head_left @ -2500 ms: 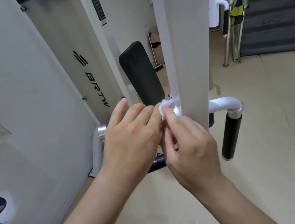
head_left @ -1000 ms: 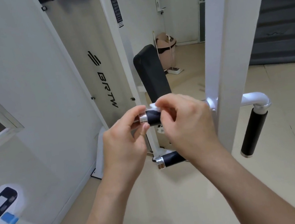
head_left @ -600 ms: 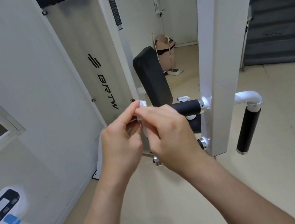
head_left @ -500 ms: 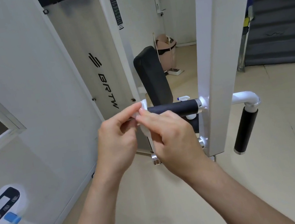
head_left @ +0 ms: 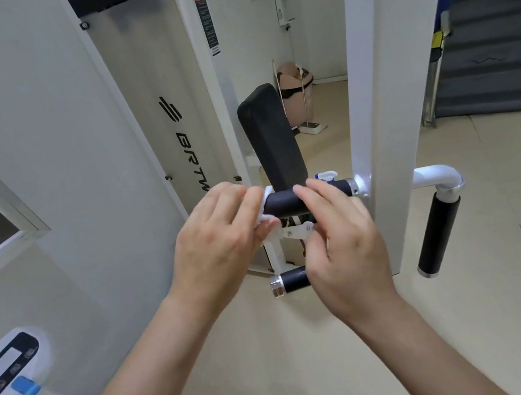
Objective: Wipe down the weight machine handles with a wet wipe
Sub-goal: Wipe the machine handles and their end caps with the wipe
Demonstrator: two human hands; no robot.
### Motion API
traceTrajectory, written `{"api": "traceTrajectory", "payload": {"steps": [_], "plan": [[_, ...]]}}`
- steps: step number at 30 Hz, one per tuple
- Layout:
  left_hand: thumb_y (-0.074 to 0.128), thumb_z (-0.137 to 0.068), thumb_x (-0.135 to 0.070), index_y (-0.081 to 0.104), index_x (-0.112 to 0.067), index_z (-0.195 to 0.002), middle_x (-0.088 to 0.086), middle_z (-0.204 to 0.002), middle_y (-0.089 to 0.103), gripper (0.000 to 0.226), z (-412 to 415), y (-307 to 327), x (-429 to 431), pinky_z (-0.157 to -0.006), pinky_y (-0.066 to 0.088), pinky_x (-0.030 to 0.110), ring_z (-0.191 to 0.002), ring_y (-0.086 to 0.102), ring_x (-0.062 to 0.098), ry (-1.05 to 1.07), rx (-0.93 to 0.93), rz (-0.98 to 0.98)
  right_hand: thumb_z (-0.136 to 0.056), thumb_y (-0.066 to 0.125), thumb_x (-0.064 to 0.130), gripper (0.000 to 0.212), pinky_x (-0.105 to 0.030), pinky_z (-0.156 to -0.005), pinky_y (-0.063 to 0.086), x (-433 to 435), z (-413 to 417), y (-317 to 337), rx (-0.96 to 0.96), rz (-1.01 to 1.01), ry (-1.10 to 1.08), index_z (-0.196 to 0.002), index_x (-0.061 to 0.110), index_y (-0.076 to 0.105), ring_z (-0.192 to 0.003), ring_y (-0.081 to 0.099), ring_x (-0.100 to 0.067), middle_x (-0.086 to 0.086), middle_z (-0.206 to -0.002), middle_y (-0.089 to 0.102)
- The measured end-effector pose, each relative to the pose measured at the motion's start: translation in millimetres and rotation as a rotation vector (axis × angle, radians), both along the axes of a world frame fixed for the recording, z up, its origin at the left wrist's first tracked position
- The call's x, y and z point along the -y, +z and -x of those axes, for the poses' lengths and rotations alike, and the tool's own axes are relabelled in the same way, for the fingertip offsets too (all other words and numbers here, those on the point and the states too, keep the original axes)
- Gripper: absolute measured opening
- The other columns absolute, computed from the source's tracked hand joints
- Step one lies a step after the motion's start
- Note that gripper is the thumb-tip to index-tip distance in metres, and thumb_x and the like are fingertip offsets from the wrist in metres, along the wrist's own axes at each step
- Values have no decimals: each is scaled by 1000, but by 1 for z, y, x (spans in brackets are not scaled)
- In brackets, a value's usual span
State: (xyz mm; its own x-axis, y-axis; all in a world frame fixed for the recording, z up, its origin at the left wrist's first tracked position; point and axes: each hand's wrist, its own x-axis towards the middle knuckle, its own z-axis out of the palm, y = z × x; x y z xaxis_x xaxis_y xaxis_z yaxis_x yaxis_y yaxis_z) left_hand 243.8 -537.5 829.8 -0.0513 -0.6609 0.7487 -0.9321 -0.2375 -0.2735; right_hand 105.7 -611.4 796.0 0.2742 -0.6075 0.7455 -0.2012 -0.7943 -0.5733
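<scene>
The left hand (head_left: 218,239) pinches the wet wipe (head_left: 267,212) against the free end of the upper handle (head_left: 285,205), the right hand (head_left: 339,235) curled round its middle — bunched so small, the wipe could skip patches.

Left hand (head_left: 214,240) and right hand (head_left: 343,238) are showing bare. Left forearm (head_left: 129,387) and right forearm (head_left: 429,352) are running bare to the near edge.
</scene>
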Motion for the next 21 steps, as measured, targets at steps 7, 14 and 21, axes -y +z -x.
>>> {"api": "traceTrajectory", "payload": {"steps": [7,14,21], "plan": [[42,-101,-26,73,-20,-91,-6,-94,66,33,12,1,10,-75,43,19,-88,59,8,-204,-858,198,-75,37,3,52,-27,-80,46,6,0,-4,-96,114,-85,-119,3,65,-95,48,-21,-8,-126,63],[62,-90,-29,67,-44,-106,-15,-104,72,22,43,-15,-9,-86,48,22,-97,63,0,-247,-1400,516,-75,41,5,51,-26,-75,45,6,1,-5,-127,148,-92,-121,2,63,-93,46,-21,-9,-128,63],[45,-99,-32,68,-22,-115,-14,-91,43,30,38,-10,14,-77,46,22,-87,53,16,-89,-1087,446,-78,38,9,50,-32,-75,50,4,0,-4,-146,148,-77,-121,2,62,-94,49,-24,-10,-129,61]]}}
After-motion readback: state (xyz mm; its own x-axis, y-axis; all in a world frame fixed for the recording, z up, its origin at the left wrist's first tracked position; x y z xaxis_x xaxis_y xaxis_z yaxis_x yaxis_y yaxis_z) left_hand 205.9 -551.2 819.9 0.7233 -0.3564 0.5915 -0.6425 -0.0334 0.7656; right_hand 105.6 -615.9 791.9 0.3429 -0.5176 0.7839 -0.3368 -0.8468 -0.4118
